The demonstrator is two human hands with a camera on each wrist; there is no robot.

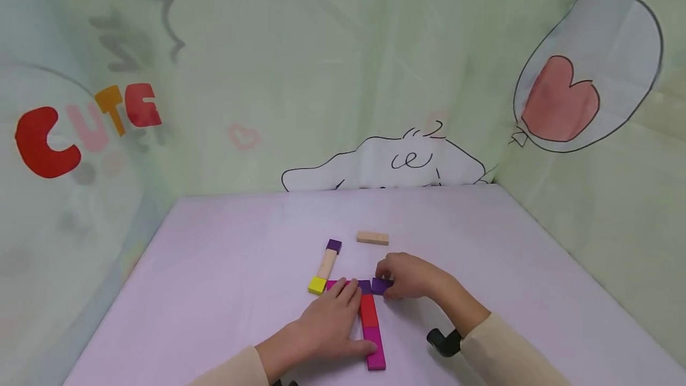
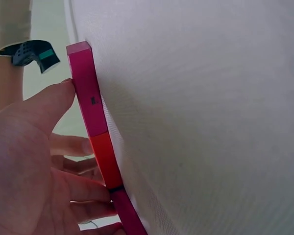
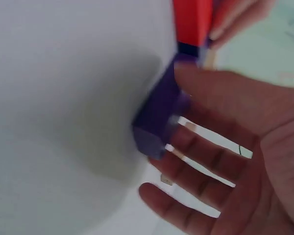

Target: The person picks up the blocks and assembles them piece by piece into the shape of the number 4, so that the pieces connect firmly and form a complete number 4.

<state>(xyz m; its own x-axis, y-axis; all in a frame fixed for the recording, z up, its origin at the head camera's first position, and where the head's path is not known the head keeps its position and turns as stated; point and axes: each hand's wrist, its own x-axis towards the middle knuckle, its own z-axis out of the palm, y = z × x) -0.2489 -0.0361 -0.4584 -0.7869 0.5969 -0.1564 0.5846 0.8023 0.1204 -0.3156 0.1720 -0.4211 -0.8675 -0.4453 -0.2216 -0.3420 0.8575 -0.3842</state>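
Note:
My left hand [image 1: 329, 329] lies over a row of coloured wooden blocks, fingers extended onto a magenta block at the top. Its thumb touches the side of a lower magenta block [image 2: 88, 93], below a red block [image 1: 369, 311]. Beside the row's upper right corner, my right hand [image 1: 414, 276] pinches a purple block [image 3: 159, 110] between thumb and fingers. That block lies against or very near a dark purple piece [image 1: 365, 286] at the corner; whether they touch is unclear. The left fingers partly hide the upper magenta block.
Left of the row, a yellow block [image 1: 317, 285], a plain wood block [image 1: 327, 264] and a dark purple block [image 1: 334, 246] form a slanting line. Another plain wood block [image 1: 372, 237] lies farther back on the pale table [image 1: 241, 255]. Printed curtains [image 1: 321, 76] surround it.

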